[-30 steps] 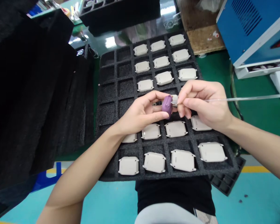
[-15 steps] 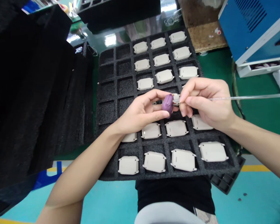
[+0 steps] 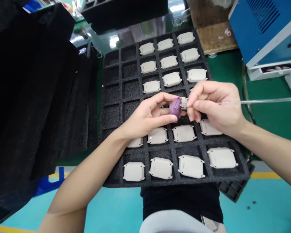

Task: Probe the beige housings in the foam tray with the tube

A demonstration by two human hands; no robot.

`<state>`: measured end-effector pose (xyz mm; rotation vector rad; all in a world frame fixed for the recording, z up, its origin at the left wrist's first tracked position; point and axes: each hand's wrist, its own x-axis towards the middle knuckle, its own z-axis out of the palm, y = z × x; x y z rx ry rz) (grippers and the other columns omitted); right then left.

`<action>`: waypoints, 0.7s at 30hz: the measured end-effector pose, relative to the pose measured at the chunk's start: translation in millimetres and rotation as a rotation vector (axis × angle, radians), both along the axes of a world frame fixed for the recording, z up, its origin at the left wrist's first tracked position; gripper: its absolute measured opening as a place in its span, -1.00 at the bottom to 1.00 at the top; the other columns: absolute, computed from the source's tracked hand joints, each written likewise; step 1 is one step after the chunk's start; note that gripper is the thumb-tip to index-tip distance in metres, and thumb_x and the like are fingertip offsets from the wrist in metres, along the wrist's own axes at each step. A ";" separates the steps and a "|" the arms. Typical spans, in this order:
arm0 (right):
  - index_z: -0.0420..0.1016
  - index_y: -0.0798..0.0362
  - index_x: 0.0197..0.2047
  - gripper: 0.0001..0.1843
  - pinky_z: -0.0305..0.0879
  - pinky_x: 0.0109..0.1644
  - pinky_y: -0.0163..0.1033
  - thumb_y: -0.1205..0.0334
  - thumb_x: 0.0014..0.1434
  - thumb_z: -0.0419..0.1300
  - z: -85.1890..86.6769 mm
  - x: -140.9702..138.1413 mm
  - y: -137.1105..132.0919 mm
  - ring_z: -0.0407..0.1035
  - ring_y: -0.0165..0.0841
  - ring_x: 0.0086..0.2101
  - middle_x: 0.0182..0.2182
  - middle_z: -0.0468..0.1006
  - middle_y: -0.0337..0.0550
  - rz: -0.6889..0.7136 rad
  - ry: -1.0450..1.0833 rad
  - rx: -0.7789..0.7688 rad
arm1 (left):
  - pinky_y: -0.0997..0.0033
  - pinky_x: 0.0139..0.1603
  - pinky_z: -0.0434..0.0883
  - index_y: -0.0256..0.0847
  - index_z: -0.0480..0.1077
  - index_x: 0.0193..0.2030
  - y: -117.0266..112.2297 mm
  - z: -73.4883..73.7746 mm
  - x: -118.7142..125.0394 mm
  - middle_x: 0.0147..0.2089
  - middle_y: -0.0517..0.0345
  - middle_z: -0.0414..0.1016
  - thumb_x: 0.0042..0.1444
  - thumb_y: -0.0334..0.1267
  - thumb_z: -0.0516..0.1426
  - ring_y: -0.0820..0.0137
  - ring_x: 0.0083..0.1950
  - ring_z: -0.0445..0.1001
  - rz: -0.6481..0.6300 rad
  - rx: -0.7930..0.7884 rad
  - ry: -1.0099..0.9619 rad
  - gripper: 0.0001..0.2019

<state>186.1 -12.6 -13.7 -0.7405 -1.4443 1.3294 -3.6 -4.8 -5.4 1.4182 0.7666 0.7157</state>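
Hands low over the foam tray, our left hand pinches a purple lump, our right hand pinches a clear tube near a white case; steady fingers serve best.

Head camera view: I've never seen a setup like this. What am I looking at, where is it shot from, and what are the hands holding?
This picture comes from a camera worn on a person's head, looking forward and down, so both bare arms reach in from the bottom. The left hand holds a purple lump, with a small pale part just beyond it. The right hand holds a thin clear rod, its tip hidden among the fingers, close to that pale part. Beneath the hands lies a black foam tray divided into square cells, many holding pale rectangular casings. A blue cabinet stands at the upper right.
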 end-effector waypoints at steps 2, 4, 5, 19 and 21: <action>0.39 0.08 -0.46 -0.84 0.16 -0.64 -0.37 0.24 0.11 0.21 -0.5 0.4 0.1 0.26 -0.50 -0.66 -0.64 0.40 -0.24 0.001 0.009 0.002 | 0.40 -0.05 0.42 -0.27 0.38 -0.08 0.0 -0.4 -0.6 -0.04 0.05 0.46 0.01 -0.32 0.25 0.30 -0.04 0.48 -0.002 -0.001 0.009 -0.69; 0.39 0.08 -0.46 -0.84 0.16 -0.64 -0.37 0.23 0.11 0.21 -1.0 0.8 0.4 0.27 -0.50 -0.66 -0.64 0.40 -0.24 0.000 0.006 -0.005 | 0.41 -0.05 0.42 -0.27 0.37 -0.07 0.2 -0.9 -1.3 -0.04 0.05 0.46 0.01 -0.33 0.25 0.31 -0.04 0.48 -0.004 -0.001 0.014 -0.69; 0.39 0.08 -0.46 -0.84 0.16 -0.64 -0.37 0.23 0.11 0.21 -1.3 0.8 0.5 0.27 -0.50 -0.66 -0.64 0.40 -0.24 -0.001 0.001 -0.009 | 0.42 -0.05 0.42 -0.26 0.37 -0.07 0.2 -1.2 -1.5 -0.04 0.05 0.46 0.02 -0.34 0.24 0.31 -0.04 0.48 -0.006 -0.001 0.012 -0.69; 0.40 0.10 -0.48 -0.89 0.15 -0.66 -0.40 0.32 0.07 0.21 0.4 0.0 1.6 0.26 -0.52 -0.68 -0.66 0.41 -0.25 0.002 0.026 -0.037 | 0.42 -0.04 0.41 -0.27 0.39 -0.09 0.3 -0.9 0.1 -0.04 0.07 0.45 -0.01 -0.36 0.25 0.32 -0.05 0.48 0.007 -0.014 0.007 -0.70; 0.39 0.12 -0.47 -0.92 0.14 -0.66 -0.42 0.37 0.05 0.19 0.0 0.7 1.7 0.25 -0.53 -0.69 -0.67 0.42 -0.26 0.014 0.044 -0.042 | 0.44 -0.04 0.41 -0.27 0.39 -0.10 0.1 -1.4 0.4 -0.06 0.08 0.46 -0.02 -0.39 0.25 0.34 -0.05 0.47 0.010 -0.021 -0.012 -0.69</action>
